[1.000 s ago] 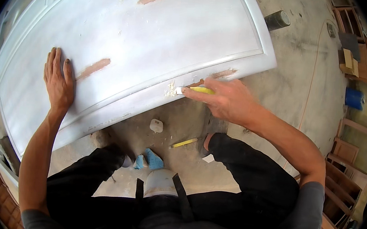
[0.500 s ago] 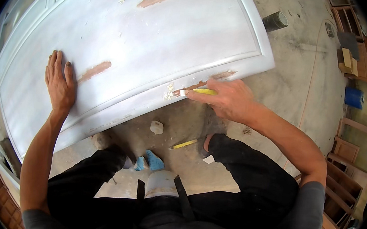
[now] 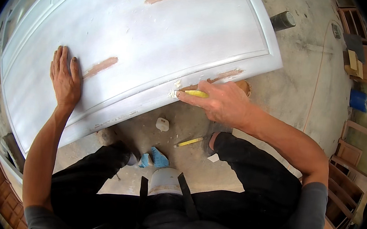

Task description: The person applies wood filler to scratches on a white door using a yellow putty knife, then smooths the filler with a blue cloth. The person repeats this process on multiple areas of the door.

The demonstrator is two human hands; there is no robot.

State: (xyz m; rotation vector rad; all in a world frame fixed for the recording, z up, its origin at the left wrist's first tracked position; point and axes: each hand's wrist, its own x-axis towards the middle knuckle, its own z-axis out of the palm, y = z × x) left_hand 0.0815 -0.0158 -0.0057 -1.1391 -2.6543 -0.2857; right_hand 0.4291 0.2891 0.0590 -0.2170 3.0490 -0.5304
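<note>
- Right hand [image 3: 229, 103] and yellow tool [image 3: 197, 94]: had shifted leftward along near edge of white panel [image 3: 188, 30]; fingers were closed on tool.
- Left hand [image 3: 65, 77]: fingers lay outstretched on panel, gripping nothing.
- Blue container [image 3: 358, 100], right: contents were indiscernible.

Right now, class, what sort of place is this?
Probably a furniture workshop: a large white panel with brown streaks, wooden cabinet pieces at right, and a yellow tool in the right hand.

Yellow tool [image 3: 198, 93] at near edge of brown-streaked white panel [image 3: 165, 34]
</note>
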